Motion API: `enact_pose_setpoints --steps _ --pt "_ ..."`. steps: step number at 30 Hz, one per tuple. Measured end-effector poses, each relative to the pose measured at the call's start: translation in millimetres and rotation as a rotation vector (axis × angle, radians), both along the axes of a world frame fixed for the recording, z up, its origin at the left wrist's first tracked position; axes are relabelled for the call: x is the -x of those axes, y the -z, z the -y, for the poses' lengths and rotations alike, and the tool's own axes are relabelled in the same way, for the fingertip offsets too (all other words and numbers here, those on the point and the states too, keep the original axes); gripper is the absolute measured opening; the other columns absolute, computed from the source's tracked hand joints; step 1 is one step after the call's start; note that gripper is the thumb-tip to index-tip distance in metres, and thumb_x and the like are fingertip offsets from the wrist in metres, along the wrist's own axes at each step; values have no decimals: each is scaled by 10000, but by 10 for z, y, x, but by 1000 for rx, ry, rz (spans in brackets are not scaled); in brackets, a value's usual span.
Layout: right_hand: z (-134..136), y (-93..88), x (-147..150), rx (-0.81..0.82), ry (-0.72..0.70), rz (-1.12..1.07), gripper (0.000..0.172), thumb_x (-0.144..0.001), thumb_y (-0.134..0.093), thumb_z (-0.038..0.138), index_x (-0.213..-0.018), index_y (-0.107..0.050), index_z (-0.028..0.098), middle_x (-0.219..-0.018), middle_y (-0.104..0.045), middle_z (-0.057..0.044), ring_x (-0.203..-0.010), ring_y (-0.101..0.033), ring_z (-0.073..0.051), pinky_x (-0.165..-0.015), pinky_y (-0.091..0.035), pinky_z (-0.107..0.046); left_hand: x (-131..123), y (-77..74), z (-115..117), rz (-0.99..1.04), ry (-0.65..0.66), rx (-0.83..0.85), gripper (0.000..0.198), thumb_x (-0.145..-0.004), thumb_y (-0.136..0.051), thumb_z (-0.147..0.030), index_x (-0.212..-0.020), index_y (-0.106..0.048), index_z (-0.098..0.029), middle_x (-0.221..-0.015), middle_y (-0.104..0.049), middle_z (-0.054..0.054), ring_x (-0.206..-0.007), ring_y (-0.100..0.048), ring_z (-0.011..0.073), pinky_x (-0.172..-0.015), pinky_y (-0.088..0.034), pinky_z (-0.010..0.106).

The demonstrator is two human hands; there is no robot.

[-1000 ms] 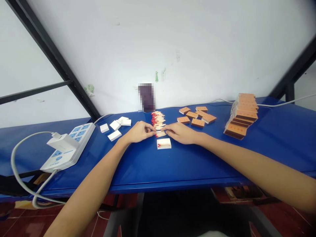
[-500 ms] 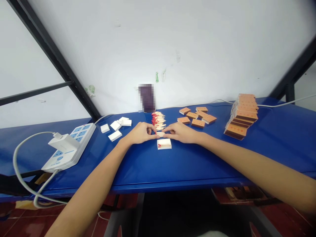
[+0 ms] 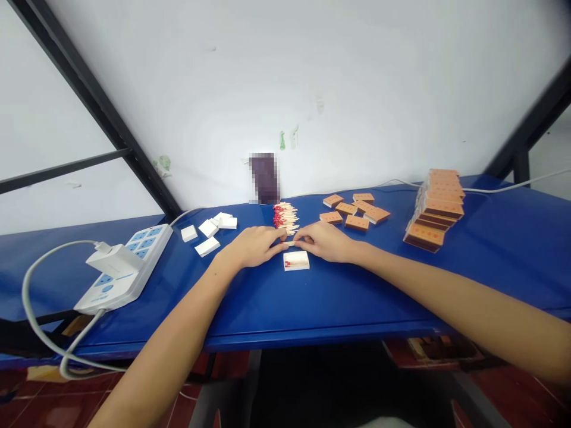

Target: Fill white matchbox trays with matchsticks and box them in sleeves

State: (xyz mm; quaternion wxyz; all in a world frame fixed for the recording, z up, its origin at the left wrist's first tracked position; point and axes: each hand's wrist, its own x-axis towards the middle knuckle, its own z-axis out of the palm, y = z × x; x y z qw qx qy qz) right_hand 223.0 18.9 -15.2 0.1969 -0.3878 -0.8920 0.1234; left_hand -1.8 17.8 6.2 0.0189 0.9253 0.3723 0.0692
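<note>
Between my two hands a small bunch of matches (image 3: 289, 243) lies sideways, pinched at its ends. My left hand (image 3: 256, 245) has its thumb and finger closed on the left end. At the right end, the thumb and forefinger of my right hand (image 3: 328, 241) are closed too. Directly in front of the hands, nearer me, a white matchbox tray (image 3: 304, 257) lies on the blue table, with a few red-tipped matches along its left and lower part. Behind my fingers is a pile of red-headed matches (image 3: 285, 215), its near edge partly hidden.
White matchbox trays (image 3: 207, 246) lie to the left, beside a power strip (image 3: 147, 249) with a plugged-in charger (image 3: 115, 260). Loose orange matchbox sleeves (image 3: 357, 222) and a leaning stack of matchboxes (image 3: 435, 217) stand right. A blurred dark object (image 3: 266, 178) leans on the wall.
My left hand has shifted slightly down, its thumb and finger now lower around the match bunch. The fingers of both hands have closed in, and less of the bunch shows.
</note>
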Motion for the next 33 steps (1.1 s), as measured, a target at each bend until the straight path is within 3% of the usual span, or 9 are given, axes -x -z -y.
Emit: enact_pose_setpoints --steps 5,11,23,29,33 --pt "-9 29 -9 -42 18 21 215 -934 -540 295 -935 -728 190 -661 -606 -4 -572 -480 -116 -568 -284 -240 -67 11 47 -83 8 -35 323 -1019 -325 -420 -1049 -579 -223 -946 -671 66 -812 -621 218 -659 -390 284" --pt "-29 42 -44 -143 -15 116 297 -973 -473 370 -1073 -726 251 -851 -609 -49 -699 -526 -151 -592 -287 -254 -120 60 76 -140 -52 -69 304 -1029 -304 -370 -1100 -546 -200 -1031 -667 100 -878 -631 256 -725 -437 332" --pt "6 25 -4 -174 19 139 265 -986 -448 335 -852 -607 171 -872 -663 -71 -737 -577 -172 -614 -304 -273 -146 151 19 -163 11 -142 301 -1030 -282 -301 -1131 -533 -170 -1143 -621 122 -994 -576 260 -843 -457 386" --pt "23 -8 3 -148 40 276 262 -1010 -388 373 -966 -560 181 -826 -686 -67 -707 -611 -193 -565 -270 -277 -181 121 45 -190 -27 -109 275 -1026 -289 -281 -1137 -502 -146 -1094 -649 130 -964 -618 271 -811 -479 395" --pt "40 -34 4 -135 -5 280 246 -1021 -361 352 -978 -537 186 -968 -696 -84 -799 -633 -202 -590 -306 -274 -182 56 88 -183 -47 -75 277 -1034 -276 -293 -1128 -500 -158 -1136 -641 125 -960 -630 265 -784 -484 379"
